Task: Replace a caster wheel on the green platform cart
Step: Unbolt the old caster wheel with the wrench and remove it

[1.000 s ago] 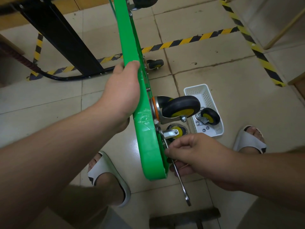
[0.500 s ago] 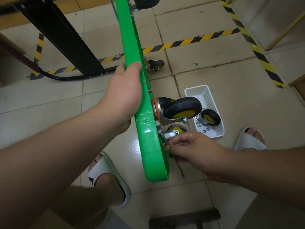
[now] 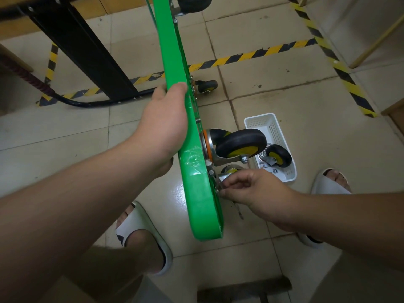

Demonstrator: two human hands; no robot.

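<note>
The green platform cart (image 3: 197,200) stands on its edge, underside facing right. My left hand (image 3: 166,125) grips its upper edge, fingers curled over the rim. A black-and-yellow caster wheel (image 3: 240,144) sticks out of the underside on a metal bracket. Just below it, my right hand (image 3: 253,191) pinches a thin metal wrench (image 3: 240,214) at a bolt on the caster's mounting plate. Only the wrench's tip shows under my palm. A second wheel (image 3: 231,170) is partly hidden behind my fingers.
A white plastic basket (image 3: 260,118) on the tiled floor to the right holds a spare caster (image 3: 278,158) and small hardware. Two more casters (image 3: 206,85) show farther up the cart. A black frame leg (image 3: 87,53) and a cable lie at the left. My sandalled feet flank the cart.
The wrench handle, which pointed down toward me below my right hand, has swung under my palm. My right hand has shifted slightly up toward the mounting plate. My left hand has held still.
</note>
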